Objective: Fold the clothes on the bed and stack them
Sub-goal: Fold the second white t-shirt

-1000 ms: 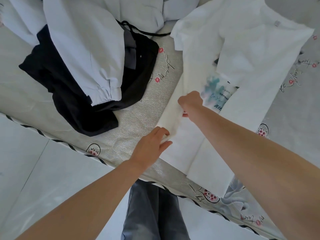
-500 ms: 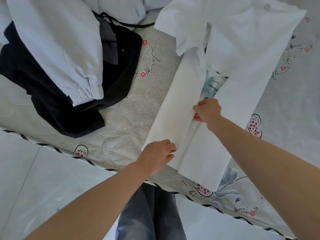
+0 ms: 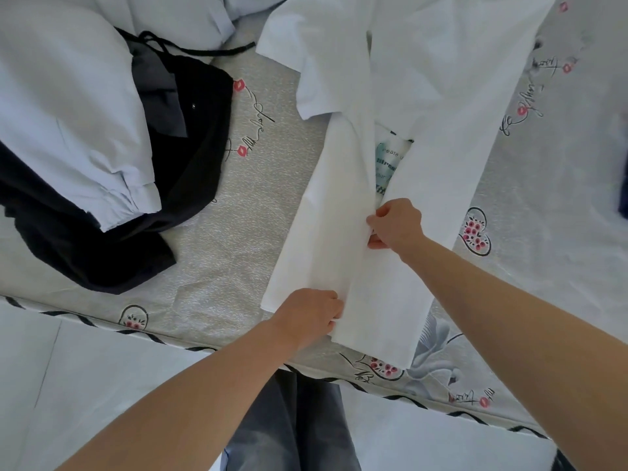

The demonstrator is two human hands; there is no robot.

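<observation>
**Left side of the white T-shirt being folded in**

The white cotton T-shirt with a teal printed panel (image 3: 435,107) lies spread on the grey quilted bed cover patterned with small red flowers and hearts (image 3: 238,212), close to the near edge of the bed. Its right side already lies folded over the middle, and only a strip of the print shows between the two flaps. The left hand (image 3: 311,316) has its fingers curled round the hem corner of the left flap, and the right hand (image 3: 396,224) pinches the same flap's edge further up, thumb underneath.

This looks like the lengthwise fold: bringing the left flap across to meet the right one. The next move calls for laying that edge down straight along the middle, tucking in the short sleeve that sticks out near the top, smoothing the cloth flat, then folding the long strip crosswise.

Well apart to the left, a pale blue garment with an elastic cuff (image 3: 74,107) lies over a black garment with a drawstring (image 3: 200,137), both unfolded. No stack is visible yet, so most of the task seems left.
</observation>
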